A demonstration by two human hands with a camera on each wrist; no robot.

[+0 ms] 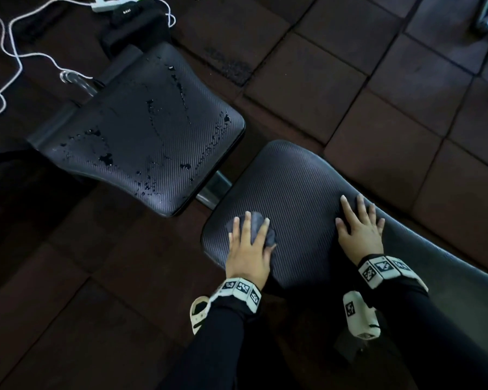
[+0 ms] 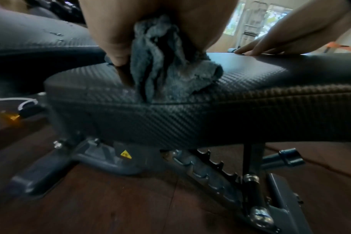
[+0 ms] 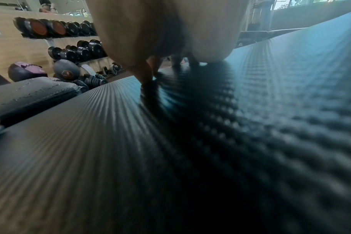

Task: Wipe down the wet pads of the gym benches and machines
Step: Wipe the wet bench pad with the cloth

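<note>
Two black textured bench pads lie side by side. The far pad [image 1: 152, 122] is beaded with water drops and also shows in the right wrist view [image 3: 30, 91]. My left hand [image 1: 248, 243] grips a bunched grey cloth [image 1: 257, 225] and presses it on the left edge of the near pad [image 1: 299, 192]. In the left wrist view the cloth [image 2: 160, 66] bulges out between thumb and palm onto the pad's edge [image 2: 190, 123]. My right hand [image 1: 359, 229] lies flat on the near pad, fingers spread, holding nothing. The near pad [image 3: 110, 142] looks dry around both hands.
White cables and a power strip [image 1: 107, 2] lie on the brown rubber floor tiles beside a black bag [image 1: 135, 21]. The bench's toothed metal frame [image 2: 210, 171] sits under the near pad. A dumbbell rack [image 3: 70, 31] and medicine balls [image 3: 24, 71] stand beyond.
</note>
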